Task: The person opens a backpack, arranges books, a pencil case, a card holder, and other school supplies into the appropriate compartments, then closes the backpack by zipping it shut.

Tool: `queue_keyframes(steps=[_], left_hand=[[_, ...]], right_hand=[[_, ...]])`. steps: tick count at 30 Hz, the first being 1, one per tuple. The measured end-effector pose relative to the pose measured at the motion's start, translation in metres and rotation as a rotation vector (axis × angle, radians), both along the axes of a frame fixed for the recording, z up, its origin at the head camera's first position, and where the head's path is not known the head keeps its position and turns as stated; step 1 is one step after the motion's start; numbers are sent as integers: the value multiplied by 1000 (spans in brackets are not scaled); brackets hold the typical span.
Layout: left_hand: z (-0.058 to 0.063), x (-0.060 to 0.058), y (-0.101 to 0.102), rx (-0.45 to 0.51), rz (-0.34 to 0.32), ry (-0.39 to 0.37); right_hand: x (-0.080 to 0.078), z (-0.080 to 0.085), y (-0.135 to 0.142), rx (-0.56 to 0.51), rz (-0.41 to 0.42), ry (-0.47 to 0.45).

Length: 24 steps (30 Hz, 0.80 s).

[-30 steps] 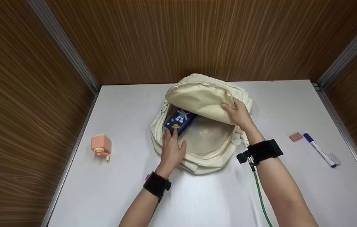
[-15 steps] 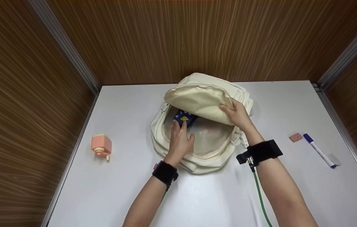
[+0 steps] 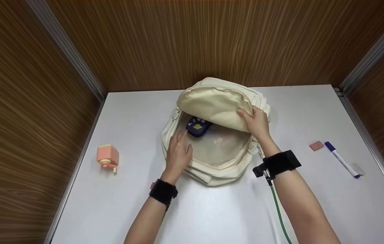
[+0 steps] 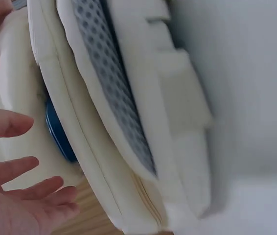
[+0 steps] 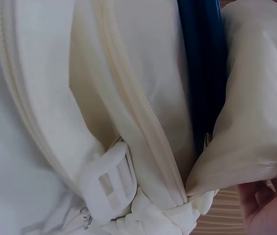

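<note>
A cream backpack [image 3: 212, 171] lies unzipped on the white table. Inside it, toward the left, rests a dark blue pencil case [image 3: 197, 127] with a planet print, its far part hidden under the backpack's raised flap [image 3: 212, 105]. My right hand [image 3: 258, 124] pinches the flap's right edge between thumb and fingers and holds it up. Over the bag's left rim is my left hand [image 3: 178, 154], holding nothing, its fingertips close to the case's near end. In the left wrist view, the left hand's fingers [image 4: 21, 171] are spread and loosely bent beside a blue edge of the case.
To the left stands a pink pencil sharpener [image 3: 107, 156] with a crank. At right lie a small pink flat piece [image 3: 316, 145], a blue-capped marker [image 3: 342, 160] and a small clear piece [image 3: 357, 168]. Wooden panels [image 3: 192, 40] enclose the table's back and sides.
My left hand pushed the pencil case deeper into the backpack, under the flap, then let go and drew back to the left. My right hand kept holding the flap up.
</note>
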<state>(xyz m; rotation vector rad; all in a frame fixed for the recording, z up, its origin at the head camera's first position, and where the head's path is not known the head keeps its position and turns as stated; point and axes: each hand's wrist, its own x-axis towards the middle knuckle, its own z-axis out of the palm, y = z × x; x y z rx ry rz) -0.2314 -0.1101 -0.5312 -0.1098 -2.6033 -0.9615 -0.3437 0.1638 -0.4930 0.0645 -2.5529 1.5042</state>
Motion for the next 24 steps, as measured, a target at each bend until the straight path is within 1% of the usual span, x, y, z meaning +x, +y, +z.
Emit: queue_keyframes(steps=[2, 4, 6, 8, 10, 11, 16, 18, 21, 24], left_hand=[[-3, 6, -13, -2, 47, 64], [-6, 12, -29, -20, 101, 104], [-7, 16, -45, -47, 160, 116], [-6, 19, -63, -81, 228, 97], [-4, 22, -83, -117, 301, 38], [-2, 24, -92, -135, 330, -5], [5, 32, -138, -174, 431, -243], [6, 35, -155, -166, 472, -318], [5, 38, -175, -145, 535, -404], [5, 39, -185, -114, 553, -474]], right_hand=[[0, 0, 0, 49, -16, 3], [-1, 0, 0, 71, -18, 12], [-2, -1, 1, 82, -15, 13], [-3, -2, 3, 90, -10, 3], [-3, -2, 6, 100, 5, -16], [-3, -2, 7, 103, 10, -26], [-4, -1, 10, 138, -2, -53], [-4, -1, 10, 159, -16, -62], [-4, -1, 11, 189, -17, -79], [-4, -1, 12, 217, -1, -91]])
